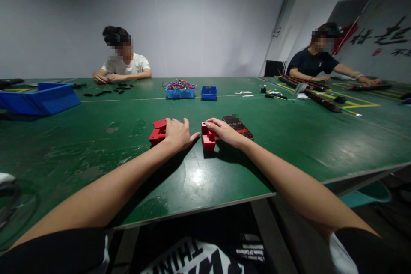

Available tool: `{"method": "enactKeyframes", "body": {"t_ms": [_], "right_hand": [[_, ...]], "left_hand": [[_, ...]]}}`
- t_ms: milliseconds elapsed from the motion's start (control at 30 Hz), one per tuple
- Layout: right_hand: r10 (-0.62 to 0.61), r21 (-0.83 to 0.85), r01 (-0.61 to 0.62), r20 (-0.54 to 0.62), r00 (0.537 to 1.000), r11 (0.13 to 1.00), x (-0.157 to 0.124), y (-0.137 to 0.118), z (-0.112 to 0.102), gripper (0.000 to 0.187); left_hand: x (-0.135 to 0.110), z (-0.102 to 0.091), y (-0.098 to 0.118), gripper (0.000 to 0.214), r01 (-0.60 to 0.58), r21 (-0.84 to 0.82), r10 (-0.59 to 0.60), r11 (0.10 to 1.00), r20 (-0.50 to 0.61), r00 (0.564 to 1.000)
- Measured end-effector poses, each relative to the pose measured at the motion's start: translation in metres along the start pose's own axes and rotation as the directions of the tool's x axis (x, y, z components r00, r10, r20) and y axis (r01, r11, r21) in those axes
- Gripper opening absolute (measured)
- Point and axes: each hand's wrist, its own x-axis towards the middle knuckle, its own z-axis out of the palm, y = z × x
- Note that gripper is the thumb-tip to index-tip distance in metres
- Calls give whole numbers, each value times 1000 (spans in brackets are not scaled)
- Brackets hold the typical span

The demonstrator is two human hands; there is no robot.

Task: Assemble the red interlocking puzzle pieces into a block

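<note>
My left hand reaches over a red notched block on the green table, its thumb stretched out to the right and its fingers apart. Part of that block is hidden behind the hand. To the right, a second red notched block stands on the table. My right hand has its thumb and fingers around the upper right side of this block. A dark phone with a lit screen lies just beyond my right hand.
Farther back on the green table stand a blue bin of colourful wired parts and a small blue tray. A large blue bin is at left. Two people sit across, with black parts and long strips near them.
</note>
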Motion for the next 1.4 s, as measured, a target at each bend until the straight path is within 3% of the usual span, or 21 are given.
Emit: {"method": "enactKeyframes", "body": {"t_ms": [167,367,700,967,1067,1167,1300,1400], "right_hand": [[-3,2,3,-3,1000,1000,0,0,0,34],[2,-3,-2,-17,1000,1000,-2,-2,2,31],[-66,-66,64,-31,997,996,-2,0,1,31],[-174,-118,171,-10,985,978,-4,-2,2,33],[-193,-151,190,-9,981,970,-4,-2,1,33],[-218,-190,213,-8,976,958,-5,-1,-1,34],[-265,-251,255,-4,964,934,-5,-2,-2,34],[-283,-266,272,-1,959,925,-7,-4,-1,35]], "left_hand": [[-1,-1,0,79,-104,10,103,995,31,994],[-5,-6,1,60,-248,-4,248,969,28,968],[-3,-1,2,50,-253,-41,249,967,-74,966],[-2,6,7,37,-365,-195,335,910,-172,927],[-5,7,12,41,-322,-128,289,938,-224,931],[-9,6,19,43,-256,-85,237,963,-185,954],[-9,6,21,43,-278,-98,272,956,-63,960],[-6,8,18,46,-290,-163,282,943,-73,957]]}}
